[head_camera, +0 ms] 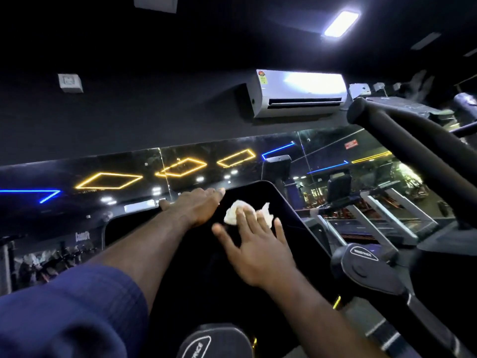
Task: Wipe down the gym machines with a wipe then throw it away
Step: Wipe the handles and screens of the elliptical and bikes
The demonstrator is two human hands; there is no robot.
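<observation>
A crumpled white wipe (233, 212) lies against the black glossy console screen (273, 200) of a gym machine in front of me. My right hand (255, 246) presses flat on the wipe, fingers spread, fingertips covering its lower part. My left hand (196, 206) rests flat on the screen's upper left edge, just left of the wipe, fingers together and extended, holding nothing. My left arm wears a blue sleeve (72, 311).
A black handlebar (402, 130) rises at the right, with a grey pivot cover (366, 270) below it. Another cover (214, 342) sits at the bottom. A mirror wall (108, 182) behind reflects treadmills (374, 210) and neon lights. An air conditioner (299, 93) hangs above.
</observation>
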